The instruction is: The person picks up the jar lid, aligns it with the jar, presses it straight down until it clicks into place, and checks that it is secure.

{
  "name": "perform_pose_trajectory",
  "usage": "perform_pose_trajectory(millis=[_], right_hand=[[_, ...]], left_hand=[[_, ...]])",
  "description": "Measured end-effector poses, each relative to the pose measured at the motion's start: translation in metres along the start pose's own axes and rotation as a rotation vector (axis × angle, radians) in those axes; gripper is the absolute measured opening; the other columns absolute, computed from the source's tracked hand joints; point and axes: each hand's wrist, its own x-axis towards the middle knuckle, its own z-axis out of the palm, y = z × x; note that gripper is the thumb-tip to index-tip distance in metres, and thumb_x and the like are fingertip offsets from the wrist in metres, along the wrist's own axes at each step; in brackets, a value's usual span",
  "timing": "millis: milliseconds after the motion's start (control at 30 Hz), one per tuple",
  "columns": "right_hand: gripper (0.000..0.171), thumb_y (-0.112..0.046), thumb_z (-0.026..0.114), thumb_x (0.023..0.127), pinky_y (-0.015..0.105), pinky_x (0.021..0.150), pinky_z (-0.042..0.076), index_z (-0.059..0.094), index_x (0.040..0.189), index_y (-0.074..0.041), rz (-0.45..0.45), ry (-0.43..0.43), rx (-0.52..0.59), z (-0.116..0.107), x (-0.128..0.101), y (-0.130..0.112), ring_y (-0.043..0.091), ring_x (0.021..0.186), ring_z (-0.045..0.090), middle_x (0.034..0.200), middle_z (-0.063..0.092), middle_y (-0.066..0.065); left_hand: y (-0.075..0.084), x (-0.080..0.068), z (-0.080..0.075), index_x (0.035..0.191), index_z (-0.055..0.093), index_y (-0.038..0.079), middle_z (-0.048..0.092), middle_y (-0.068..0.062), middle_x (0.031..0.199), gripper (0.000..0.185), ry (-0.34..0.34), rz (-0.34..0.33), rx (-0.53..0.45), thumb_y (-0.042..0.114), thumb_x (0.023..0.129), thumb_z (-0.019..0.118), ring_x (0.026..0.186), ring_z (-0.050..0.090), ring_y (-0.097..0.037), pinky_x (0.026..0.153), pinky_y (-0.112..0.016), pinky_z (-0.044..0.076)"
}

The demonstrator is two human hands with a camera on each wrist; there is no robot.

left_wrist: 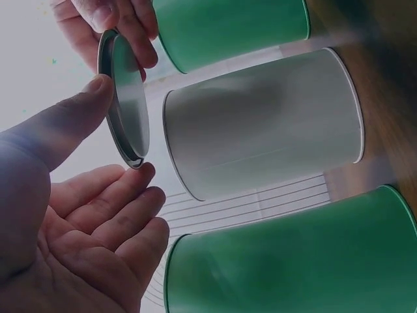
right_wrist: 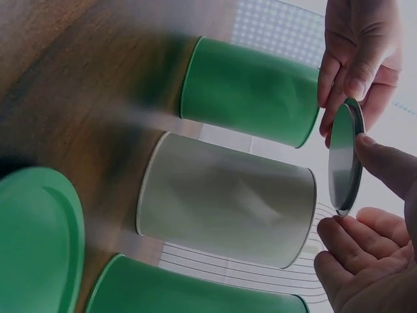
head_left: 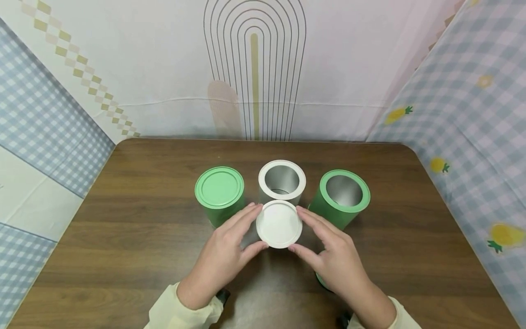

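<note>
Both hands hold a round white metal lid (head_left: 279,224) by its rim, thumbs at the near side and fingertips at the far side. My left hand (head_left: 222,251) pinches its left edge and my right hand (head_left: 337,251) its right. The lid is raised in front of an upright white can (right_wrist: 228,202), whose top is uncovered. In the wrist views a gap separates lid and can. To the left stands a green can with a green lid (head_left: 219,187) on top. An uncovered green can (head_left: 334,217) stands at the right.
A loose green lid (right_wrist: 32,241) lies on the brown wooden table (head_left: 123,256), mostly hidden under my right hand in the head view. Patterned cloth (head_left: 164,59) hangs behind the table, with checked cloth (head_left: 464,123) at the sides.
</note>
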Motion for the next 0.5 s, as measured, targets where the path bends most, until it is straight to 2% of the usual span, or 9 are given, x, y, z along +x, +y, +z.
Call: perform_pose_trajectory(millis=[500], right_hand=[[0.079,-0.01,0.096,0.06,0.013,0.103,0.042,0.065,0.133,-0.006,-0.015,0.014,-0.019,-0.001,0.0039,-0.0002,0.023,0.115,0.067,0.131,0.067,0.005]], left_hand=[[0.0011,0.0032,-0.0022,0.132,0.061,-0.002,0.063,-0.015,0.134,0.071,0.014,0.016,-0.003,0.019,0.071,0.092,0.127,0.059,-0.029,0.1,-0.041,0.052]])
